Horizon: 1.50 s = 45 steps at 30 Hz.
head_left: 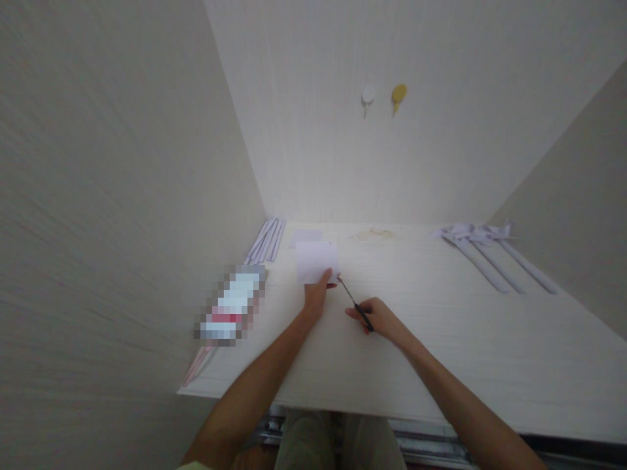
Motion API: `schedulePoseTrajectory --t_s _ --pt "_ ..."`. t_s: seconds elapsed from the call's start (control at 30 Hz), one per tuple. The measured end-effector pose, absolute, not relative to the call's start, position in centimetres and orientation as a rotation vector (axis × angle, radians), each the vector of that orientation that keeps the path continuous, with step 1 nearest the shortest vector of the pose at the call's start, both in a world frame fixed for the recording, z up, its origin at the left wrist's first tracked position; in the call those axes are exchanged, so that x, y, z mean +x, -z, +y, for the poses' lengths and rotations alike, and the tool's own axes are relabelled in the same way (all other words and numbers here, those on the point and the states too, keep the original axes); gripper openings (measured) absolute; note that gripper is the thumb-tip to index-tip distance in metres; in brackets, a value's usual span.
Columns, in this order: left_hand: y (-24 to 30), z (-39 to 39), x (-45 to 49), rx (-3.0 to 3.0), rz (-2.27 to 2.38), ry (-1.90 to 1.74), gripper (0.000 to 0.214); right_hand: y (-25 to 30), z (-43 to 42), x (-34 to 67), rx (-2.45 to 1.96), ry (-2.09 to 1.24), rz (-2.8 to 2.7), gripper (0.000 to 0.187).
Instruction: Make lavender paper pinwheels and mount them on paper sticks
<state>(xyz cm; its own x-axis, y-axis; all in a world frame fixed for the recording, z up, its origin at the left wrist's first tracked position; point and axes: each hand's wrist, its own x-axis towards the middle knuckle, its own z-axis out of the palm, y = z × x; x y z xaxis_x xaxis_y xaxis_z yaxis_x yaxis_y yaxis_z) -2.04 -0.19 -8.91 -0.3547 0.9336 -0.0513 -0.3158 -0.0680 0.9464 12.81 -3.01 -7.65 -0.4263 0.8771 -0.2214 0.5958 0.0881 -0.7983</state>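
Note:
My left hand (319,292) grips a sheet of white paper (313,258) by its lower right corner, thumb on top. In my right hand (375,316) is a pair of dark-handled scissors (363,316), its fingers closed round the handles. The scissors' tips point up and left and meet the right edge of the paper, close to my left thumb. Whether the blades are cutting into the sheet is too small to tell. Behind the held sheet, another piece of white paper (307,236) lies on the table.
Several folded paper strips (267,240) lie at the back left, near a blurred-out phone-like device (232,303). At the back right are long strips and a white bundle (473,234). Walls enclose the white table (441,365); a white hook (368,94) and a yellow hook (400,93) hang behind.

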Motion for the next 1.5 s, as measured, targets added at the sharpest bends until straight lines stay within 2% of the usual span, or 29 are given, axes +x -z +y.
schedulePoseTrajectory --t_s 0.17,0.3,0.63,0.97,1.3,1.43,1.5 --pt "8.9 0.1 -2.2 0.692 1.262 -1.658 0.032 7.6 -2.9 12.9 -1.457 -1.323 -2.022 0.051" --pt "8.7 0.0 -2.2 0.688 1.267 -1.635 0.03 7.7 -2.8 12.8 -1.316 -1.368 -1.769 0.049" --pt "7.6 -2.2 -0.5 0.987 1.141 -1.244 0.018 8.7 -1.8 12.7 -1.2 -1.085 -1.22 0.03" --pt "9.1 0.0 -2.3 1.005 1.181 -1.363 0.023 9.0 -1.3 13.2 -1.118 -1.013 -1.037 0.026" --pt "8.5 -1.4 -1.6 1.234 1.0 -0.985 0.025 9.1 -0.5 13.7 -1.016 -1.05 -0.793 0.027" --pt "8.5 -1.6 -1.5 1.26 0.942 -0.967 0.018 9.1 -0.6 13.7 -0.983 -1.105 -0.8 0.026" --pt "8.5 -1.7 -1.5 1.257 0.947 -0.998 0.023 9.1 -0.7 13.6 -0.969 -1.126 -0.817 0.025"
